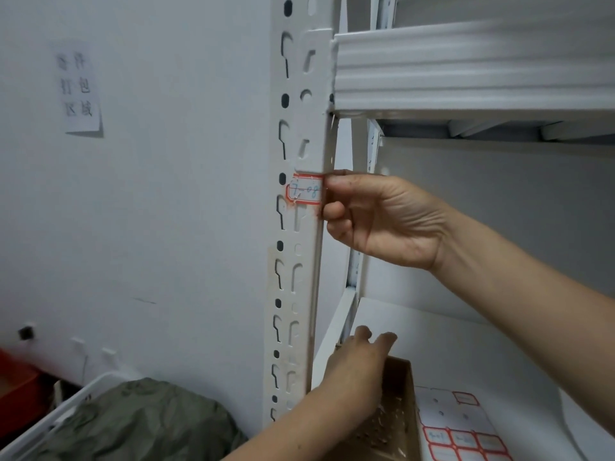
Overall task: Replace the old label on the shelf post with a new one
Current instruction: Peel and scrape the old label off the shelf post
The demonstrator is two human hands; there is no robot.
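This looks like a storeroom or stock-and-packing room, not a home. White metal shelving fills the right side: an upright post point(299, 128) punched with rows of slots and holes, a ribbed beam point(466, 68) hooked into it, and plain white shelf boards point(432, 327). A red-bordered label point(306, 191) with a handwritten number is stuck on the post. A sheet of matching labels point(462, 437) lies on the shelf beside an open cardboard box point(407, 387). A printed paper sign point(80, 88) in Chinese characters hangs on the bare white wall point(166, 194). Low on the left are a white crate point(60, 415) holding an olive bag point(143, 424) and a red bin point(16, 387).
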